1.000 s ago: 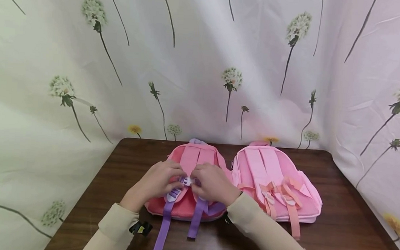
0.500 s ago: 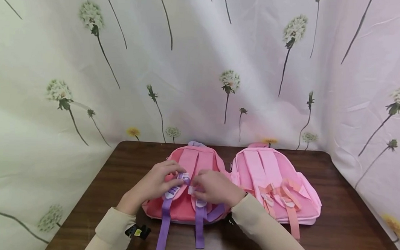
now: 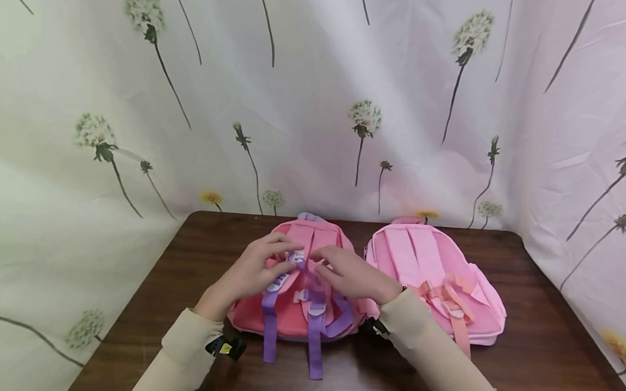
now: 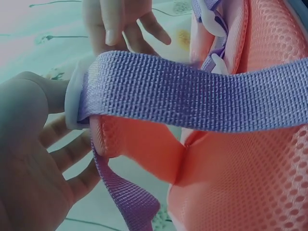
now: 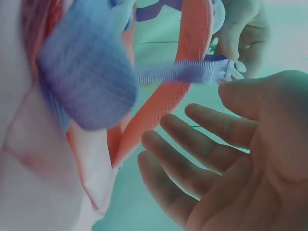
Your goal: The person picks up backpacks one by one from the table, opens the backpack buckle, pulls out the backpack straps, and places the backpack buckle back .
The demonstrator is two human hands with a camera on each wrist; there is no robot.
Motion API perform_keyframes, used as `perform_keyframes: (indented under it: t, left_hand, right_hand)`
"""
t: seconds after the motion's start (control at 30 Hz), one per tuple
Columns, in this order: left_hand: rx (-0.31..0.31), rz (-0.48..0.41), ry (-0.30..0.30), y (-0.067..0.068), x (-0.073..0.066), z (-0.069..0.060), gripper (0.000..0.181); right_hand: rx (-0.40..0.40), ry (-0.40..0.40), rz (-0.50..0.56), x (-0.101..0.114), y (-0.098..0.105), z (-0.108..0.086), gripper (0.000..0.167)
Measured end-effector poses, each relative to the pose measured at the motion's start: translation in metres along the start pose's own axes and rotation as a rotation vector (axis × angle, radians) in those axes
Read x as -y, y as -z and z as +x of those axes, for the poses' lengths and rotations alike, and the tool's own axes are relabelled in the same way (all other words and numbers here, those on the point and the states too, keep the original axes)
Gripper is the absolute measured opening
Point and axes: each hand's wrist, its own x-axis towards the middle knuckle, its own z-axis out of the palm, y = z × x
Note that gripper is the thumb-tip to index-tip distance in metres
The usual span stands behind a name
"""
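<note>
A coral-pink backpack (image 3: 321, 237) lies straps up on the table, with purple webbing straps (image 3: 316, 343) hanging toward the near edge. My left hand (image 3: 253, 269) pinches a white plastic buckle half (image 3: 298, 256) on a purple strap, raised above the backpack; in the right wrist view its fingers hold this buckle piece (image 5: 236, 70). The other white buckle half (image 3: 300, 296) lies apart on the backpack. My right hand (image 3: 357, 273) hovers beside the raised strap; the right wrist view shows its fingers (image 5: 207, 144) spread and holding nothing. Purple webbing (image 4: 192, 91) crosses the left wrist view.
A light pink backpack (image 3: 421, 254) with peach straps (image 3: 460, 333) lies close on the right, partly behind my right forearm. Both rest on a dark wooden table (image 3: 181, 271). A dandelion-print cloth (image 3: 297, 100) hangs behind.
Both hands were at the buckle together a second ago, then its halves came apart. The right hand has let go of its half; the left has lifted the other half slightly.
</note>
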Motion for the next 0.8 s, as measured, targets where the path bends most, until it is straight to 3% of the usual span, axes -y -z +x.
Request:
perform_keyframes:
  t: [0.23,0.43,0.8]
  left_hand:
    - [0.006,-0.008,-0.02,-0.001,-0.003,0.007,0.027]
    - [-0.022,-0.009,-0.022,-0.005,-0.001,0.004,0.027]
    - [-0.061,-0.012,0.06,-0.006,-0.001,-0.003,0.028]
  right_hand:
    - [-0.016,0.016,0.039,-0.003,-0.003,0.003,0.029]
    - [-0.021,0.008,0.101,-0.001,-0.003,0.002,0.022]
    - [-0.045,0.005,0.117,-0.001,-0.002,0.005,0.018]
